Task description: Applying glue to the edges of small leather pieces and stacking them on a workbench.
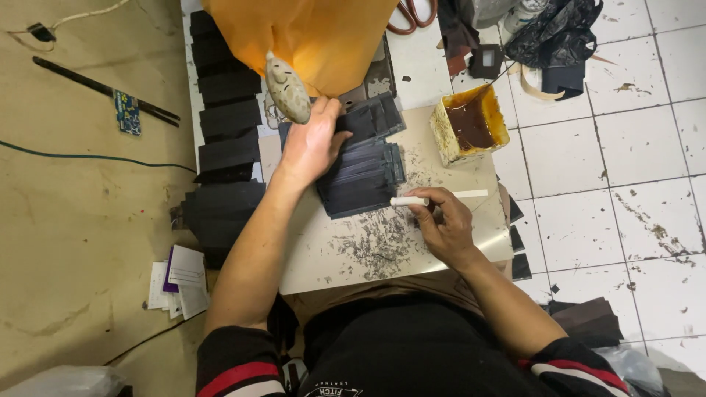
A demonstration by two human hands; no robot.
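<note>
**Head view: white stick in right hand, left hand on dark strips**

Right hand: grip closed around a white stick, thumb and fingers pinching it near its left end. Stick lies almost level, long axis running left to right across the frame; thicker end points left toward the strips, thin end points right toward the worktop's edge.

Left hand: palm down, fingers spread and pressing on a fanned stack of dark strips; not closed around anything. Stack runs diagonally, upper end toward the glue tub.

Both sit on a pale board worktop littered with grey shavings just below the stack. Yellow tub of brown glue stands at the board's upper right corner. More dark pieces lined up left of the forearm. Orange sheet above, scissors beside it.
</note>
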